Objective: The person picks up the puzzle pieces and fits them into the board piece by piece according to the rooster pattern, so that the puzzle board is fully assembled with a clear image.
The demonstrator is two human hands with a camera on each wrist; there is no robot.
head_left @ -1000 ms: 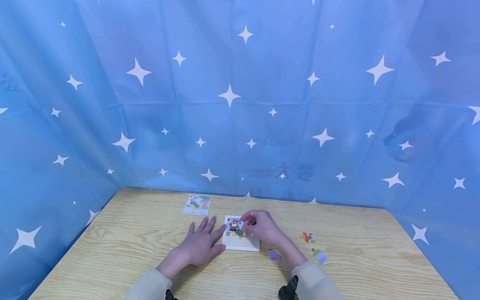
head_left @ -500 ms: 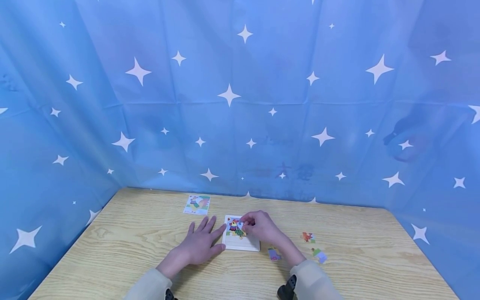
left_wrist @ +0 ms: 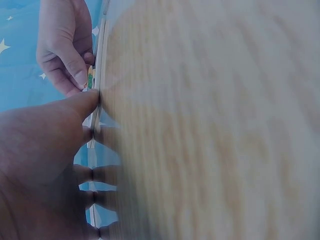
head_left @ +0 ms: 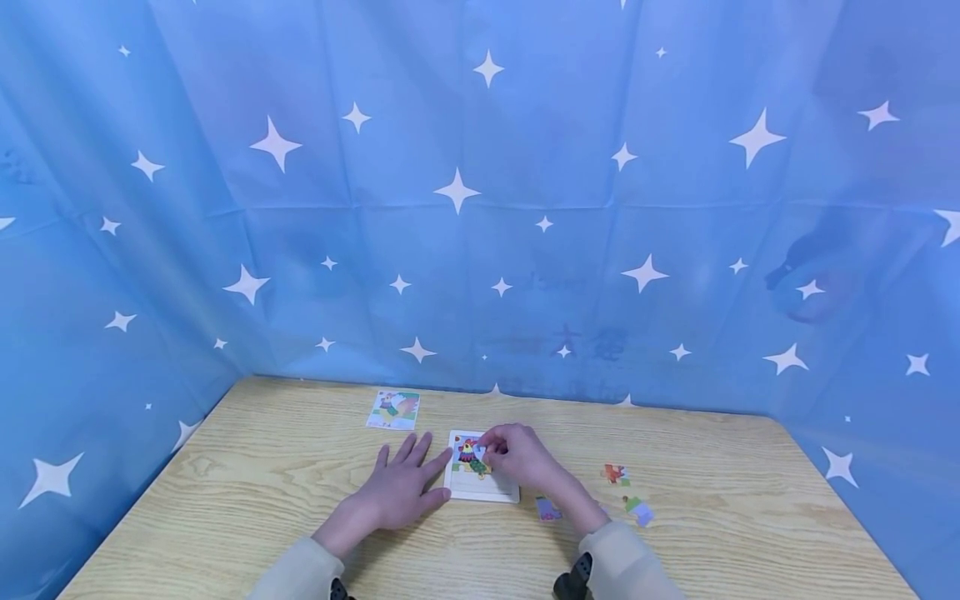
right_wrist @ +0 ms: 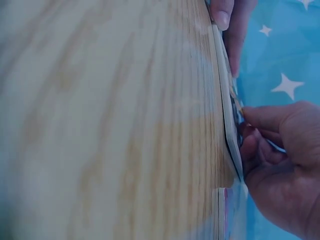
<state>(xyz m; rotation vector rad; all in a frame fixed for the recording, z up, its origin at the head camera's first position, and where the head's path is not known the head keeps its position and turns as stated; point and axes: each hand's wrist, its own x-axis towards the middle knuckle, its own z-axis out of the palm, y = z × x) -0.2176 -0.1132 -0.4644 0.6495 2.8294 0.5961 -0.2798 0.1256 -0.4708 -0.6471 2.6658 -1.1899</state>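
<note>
A small white puzzle tray (head_left: 480, 493) lies on the table in the head view, with joined pieces showing a rooster (head_left: 467, 452) in its upper left part. My left hand (head_left: 401, 492) rests palm down, fingers spread, and its thumb and index fingertip touch the tray's left edge. Over the tray, my right hand (head_left: 521, 458) pinches a pale puzzle piece (head_left: 479, 451) between thumb and fingers, against the rooster pieces. The right wrist view shows this hand low at the tray from the side; its fingers hide most of the piece.
Right of the tray lie loose puzzle pieces: a purple one (head_left: 548, 508), an orange-red one (head_left: 617, 475) and a green-and-lilac one (head_left: 640, 511). A square picture card (head_left: 393, 410) lies behind my left hand. A blue star-patterned curtain (head_left: 465, 250) stands along the table's back.
The right fingers shift very slightly on the pale puzzle piece at the same spot over the tray. My left hand has stayed in place.
</note>
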